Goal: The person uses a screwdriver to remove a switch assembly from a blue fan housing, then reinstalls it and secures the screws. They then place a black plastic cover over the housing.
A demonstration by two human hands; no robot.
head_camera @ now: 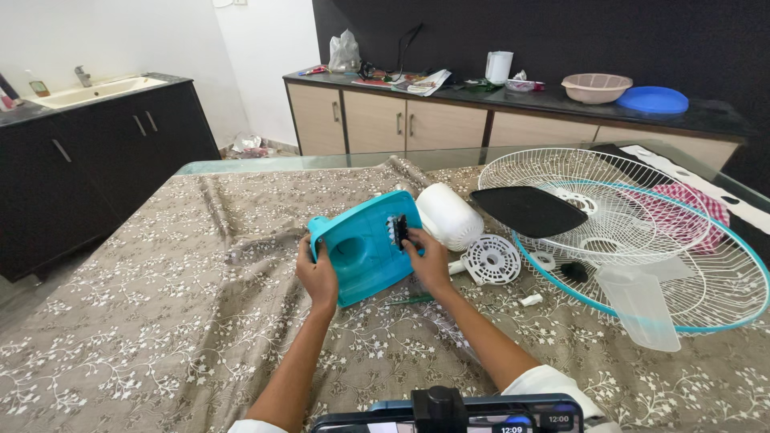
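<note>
While both hands grip it, left hand (318, 275) and right hand (427, 265) tilt the teal fan base (365, 248).

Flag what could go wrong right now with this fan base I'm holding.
1. The teal fan base is tilted up, held by the left hand and right hand at its edges; it might slip onto the white motor housing.
2. Small loose parts on the patterned cloth could get lost in its folds.
</note>
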